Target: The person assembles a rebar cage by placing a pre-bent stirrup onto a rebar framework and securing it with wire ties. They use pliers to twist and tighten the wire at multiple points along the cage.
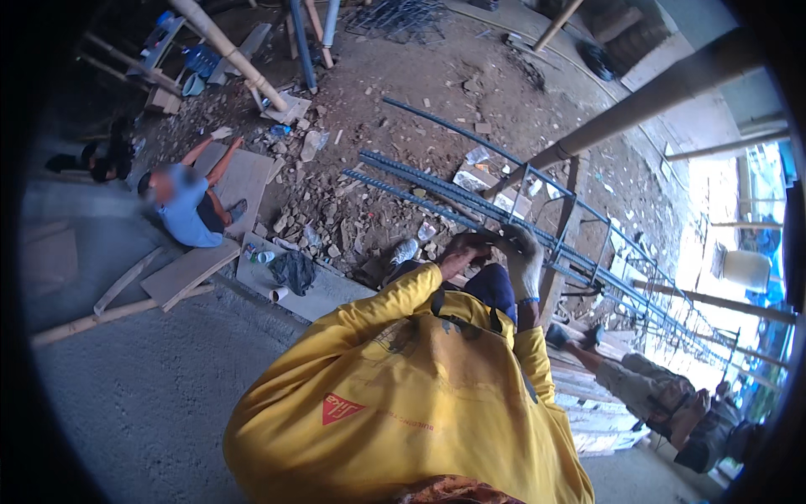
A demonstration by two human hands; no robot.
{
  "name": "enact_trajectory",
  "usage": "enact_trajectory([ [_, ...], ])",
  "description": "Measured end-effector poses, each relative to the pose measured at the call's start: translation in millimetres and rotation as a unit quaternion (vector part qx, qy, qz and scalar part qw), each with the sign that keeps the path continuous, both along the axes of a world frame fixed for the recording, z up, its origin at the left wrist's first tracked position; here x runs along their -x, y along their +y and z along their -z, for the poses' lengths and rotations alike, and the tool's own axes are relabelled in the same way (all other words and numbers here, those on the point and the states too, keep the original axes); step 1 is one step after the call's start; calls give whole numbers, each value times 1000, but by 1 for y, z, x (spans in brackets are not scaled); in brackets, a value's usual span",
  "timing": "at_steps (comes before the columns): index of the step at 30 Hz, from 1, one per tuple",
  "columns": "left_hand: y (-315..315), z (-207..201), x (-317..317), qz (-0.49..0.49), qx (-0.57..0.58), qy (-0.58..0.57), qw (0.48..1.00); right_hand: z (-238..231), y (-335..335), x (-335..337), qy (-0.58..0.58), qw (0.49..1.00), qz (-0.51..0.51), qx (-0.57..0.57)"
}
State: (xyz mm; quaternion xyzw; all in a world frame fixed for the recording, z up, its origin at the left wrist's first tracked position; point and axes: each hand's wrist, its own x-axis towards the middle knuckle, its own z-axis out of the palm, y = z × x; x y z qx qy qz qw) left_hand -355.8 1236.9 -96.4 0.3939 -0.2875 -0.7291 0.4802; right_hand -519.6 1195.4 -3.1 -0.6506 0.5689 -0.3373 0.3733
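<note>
Close together in front of me, both hands are at the near side of a steel rebar cage (579, 239). My left hand (458, 254) is bare, below a yellow sleeve, with its fingers curled inward. A pale work glove with a dark upper part covers my right hand (524, 262), and its fingers bend toward the left hand. Whatever lies between them is dark and too small to name. Long ribbed bars (420, 175) stick out from the cage's left end, just beyond my hands. Wooden support (564, 227) crosses under the cage beside the right hand.
A person in a blue shirt (191, 220) sits at the left by wooden boards (189, 273). Another person (663, 395) is at the right. A slanting bamboo pole (638, 105) rises past the cage. Rubble covers the ground (361, 109); a black plastic bag (294, 270) lies on a ledge.
</note>
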Motion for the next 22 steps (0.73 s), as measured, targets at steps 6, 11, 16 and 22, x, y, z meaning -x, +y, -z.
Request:
enact_trajectory([
  [6,-19,15,-7,23,-12,-73,997,4,-9,0,74,996,-13,38],
  [11,-24,11,-6,40,-19,8,999,6,-10,1,67,997,-7,46],
  [16,-21,-4,-14,68,-20,-122,990,10,-8,3,13,998,-28,63],
  [22,-14,6,12,-31,116,-360,925,6,-5,6,129,989,-9,73],
])
